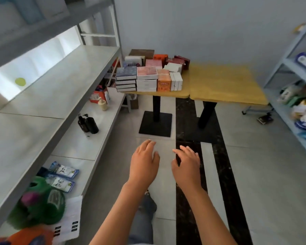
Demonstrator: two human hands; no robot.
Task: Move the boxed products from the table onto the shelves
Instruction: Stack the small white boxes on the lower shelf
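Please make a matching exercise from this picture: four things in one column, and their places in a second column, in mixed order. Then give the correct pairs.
Things:
1. stacked boxes
2. two black bottles
3. green cap
4. left hand

Places:
A. on the low shelf, near the bottom left corner of the view
B. in the air above the floor, holding nothing
C. on the left end of the yellow table
D. standing on the low shelf, about halfway along it

Pairs: 1-C, 2-D, 3-A, 4-B
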